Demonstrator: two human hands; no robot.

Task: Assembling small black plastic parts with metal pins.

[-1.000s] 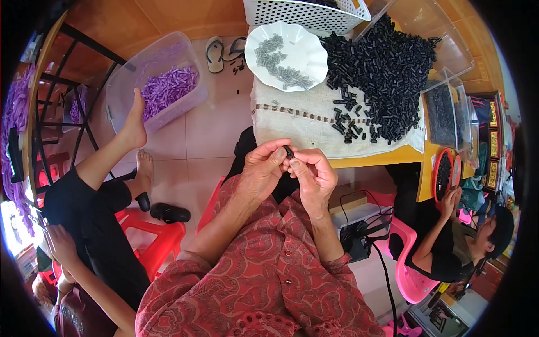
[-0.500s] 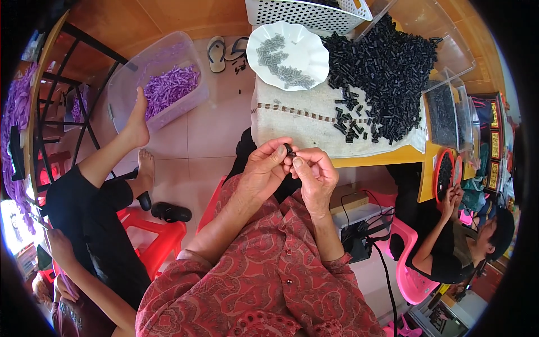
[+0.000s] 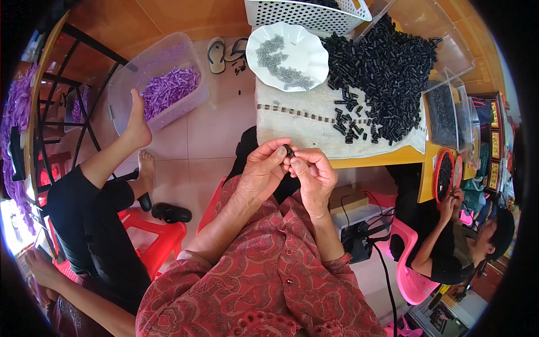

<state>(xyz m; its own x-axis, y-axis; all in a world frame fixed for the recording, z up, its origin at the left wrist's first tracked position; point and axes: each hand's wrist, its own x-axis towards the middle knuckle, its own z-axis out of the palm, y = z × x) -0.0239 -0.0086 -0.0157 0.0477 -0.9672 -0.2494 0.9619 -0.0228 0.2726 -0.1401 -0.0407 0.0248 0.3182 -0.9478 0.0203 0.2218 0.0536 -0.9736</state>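
Note:
Just off the table's near edge, my hands meet in front of my body. The thumb and forefinger of my left hand pinch a small black tube-like piece. My right hand is closed in a pinch at the lower end of that piece; whatever its fingertips hold is hidden. Beyond my hands, a white scalloped plate bears small clear pieces. A large heap of small black pieces lies right of the plate on a cream cloth, several of them scattered at its near side.
A white perforated basket and clear bins stand around the heap. On the floor at left are a plastic tub of purple pieces and sandals. One person sits at left by a red stool, another at right on a pink chair.
My hands keep almost the same place and pinch, still on the black piece. The cloth's left edge has shifted slightly right. At left, the other person's arm has moved down and left.

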